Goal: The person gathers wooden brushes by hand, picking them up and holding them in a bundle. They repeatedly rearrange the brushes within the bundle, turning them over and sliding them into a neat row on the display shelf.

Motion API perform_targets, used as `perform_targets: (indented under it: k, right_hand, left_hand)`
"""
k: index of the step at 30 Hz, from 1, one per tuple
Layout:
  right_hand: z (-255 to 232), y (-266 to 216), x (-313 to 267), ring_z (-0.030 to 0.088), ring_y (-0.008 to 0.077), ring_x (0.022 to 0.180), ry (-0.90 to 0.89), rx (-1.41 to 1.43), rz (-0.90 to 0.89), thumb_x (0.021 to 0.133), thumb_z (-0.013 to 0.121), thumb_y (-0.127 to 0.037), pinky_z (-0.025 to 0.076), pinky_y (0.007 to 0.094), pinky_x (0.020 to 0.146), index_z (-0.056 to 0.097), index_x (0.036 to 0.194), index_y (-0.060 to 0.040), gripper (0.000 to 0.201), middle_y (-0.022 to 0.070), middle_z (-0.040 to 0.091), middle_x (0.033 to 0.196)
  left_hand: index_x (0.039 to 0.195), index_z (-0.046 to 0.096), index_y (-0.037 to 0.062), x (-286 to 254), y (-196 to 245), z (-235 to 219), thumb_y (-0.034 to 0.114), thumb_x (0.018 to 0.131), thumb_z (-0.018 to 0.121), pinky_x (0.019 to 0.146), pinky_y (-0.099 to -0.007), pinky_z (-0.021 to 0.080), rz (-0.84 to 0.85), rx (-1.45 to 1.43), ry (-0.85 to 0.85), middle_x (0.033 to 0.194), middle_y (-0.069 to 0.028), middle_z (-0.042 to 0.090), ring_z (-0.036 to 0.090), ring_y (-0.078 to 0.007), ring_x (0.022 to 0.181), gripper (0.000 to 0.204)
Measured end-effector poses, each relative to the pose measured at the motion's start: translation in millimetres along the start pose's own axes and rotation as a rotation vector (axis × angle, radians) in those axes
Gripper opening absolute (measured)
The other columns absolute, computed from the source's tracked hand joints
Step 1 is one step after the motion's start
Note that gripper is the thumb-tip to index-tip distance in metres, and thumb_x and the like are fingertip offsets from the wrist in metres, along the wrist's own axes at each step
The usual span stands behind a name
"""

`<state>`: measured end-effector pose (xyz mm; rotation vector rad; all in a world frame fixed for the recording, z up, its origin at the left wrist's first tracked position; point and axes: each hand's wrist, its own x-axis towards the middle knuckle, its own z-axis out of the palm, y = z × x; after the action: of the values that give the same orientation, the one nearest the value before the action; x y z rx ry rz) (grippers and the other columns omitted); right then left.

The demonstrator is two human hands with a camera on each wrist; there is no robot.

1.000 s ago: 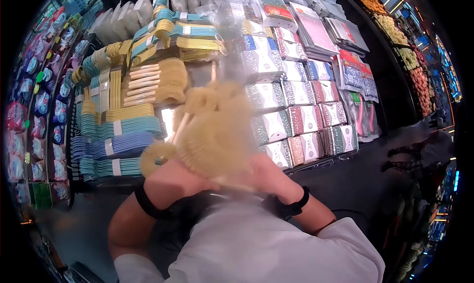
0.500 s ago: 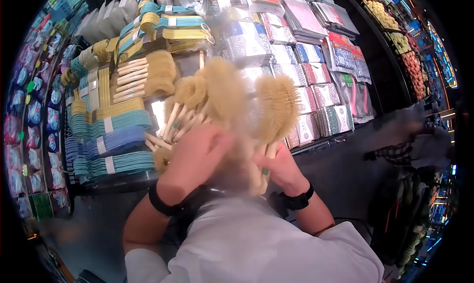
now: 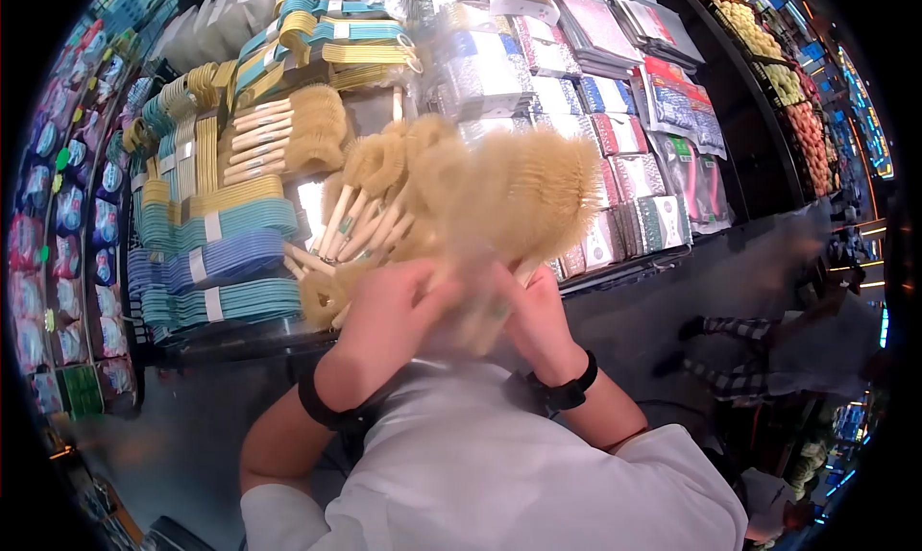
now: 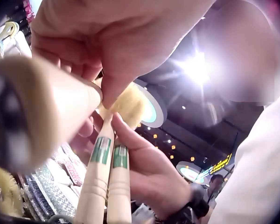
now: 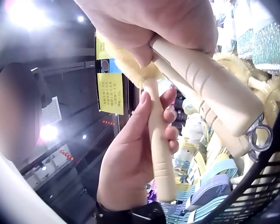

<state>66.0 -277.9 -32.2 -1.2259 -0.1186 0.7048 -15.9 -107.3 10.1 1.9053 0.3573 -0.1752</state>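
Wooden-handled brushes with tan bristle heads (image 3: pixel 547 191) are held up in front of the body. My right hand (image 3: pixel 540 322) grips two of their handles (image 4: pixel 120 186), which bear green labels in the left wrist view. The left hand (image 3: pixel 392 316) pinches another handle (image 5: pixel 159 149) just below its bristles, seen in the right wrist view with the fingers curled round it. Both hands are close together, and the head view is blurred between them. Left of the held brushes, more brushes (image 3: pixel 370 229) lie loosely heaped on the display.
Blue and yellow banded bundles (image 3: pixel 216 263) fill the display's left side; packaged goods (image 3: pixel 634 178) are stacked on the right. Beyond stand a rack of colourful packs (image 3: pixel 67 205) and produce shelves (image 3: pixel 807 133). A person in checked trousers (image 3: pixel 735 359) is at the right.
The hands were together with the brushes, then apart half a second ago; now the left hand is back near the right. The held bristle heads have shifted right since the first frame.
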Motion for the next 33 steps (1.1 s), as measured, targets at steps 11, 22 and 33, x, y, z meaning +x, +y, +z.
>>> perform_targets:
  k: [11, 22, 33]
  right_hand:
    - [5.0, 11.1, 1.0, 0.057, 0.0116, 0.084, -0.059, 0.096, 0.050, 0.094, 0.058, -0.016, 0.047, 0.0259, 0.076, 0.056, 0.109, -0.0001, 0.022, 0.0034, 0.061, 0.095]
    - [5.2, -6.5, 0.5, 0.061, 0.0159, 0.098, -0.324, 0.055, 0.239, 0.093, 0.057, -0.010, 0.049, 0.0307, 0.086, 0.054, 0.120, 0.0010, 0.029, 0.0077, 0.063, 0.109]
    - [-1.5, -23.9, 8.0, 0.055, 0.0220, 0.114, -0.465, 0.054, 0.347, 0.094, 0.057, -0.018, 0.045, 0.0358, 0.097, 0.049, 0.130, 0.0039, 0.043, 0.0152, 0.055, 0.128]
  left_hand:
    - [0.092, 0.059, -0.0042, 0.8, -11.2, 22.8, 0.015, 0.091, 0.063, 0.059, -0.0252, 0.045, 0.047, 0.059, 0.097, 0.071, -0.0073, 0.062, 0.053, -0.0096, 0.063, 0.019]
    - [0.083, 0.056, -0.0064, -9.9, -11.8, 21.8, 0.016, 0.088, 0.066, 0.054, -0.0259, 0.041, 0.043, 0.184, 0.071, 0.063, -0.0091, 0.055, 0.045, -0.0114, 0.056, 0.024]
    - [0.112, 0.059, 0.0027, -25.3, -5.1, 15.1, 0.017, 0.083, 0.067, 0.062, -0.0339, 0.047, 0.187, 0.118, 0.057, 0.077, -0.0135, 0.062, 0.060, -0.0260, 0.065, 0.034]
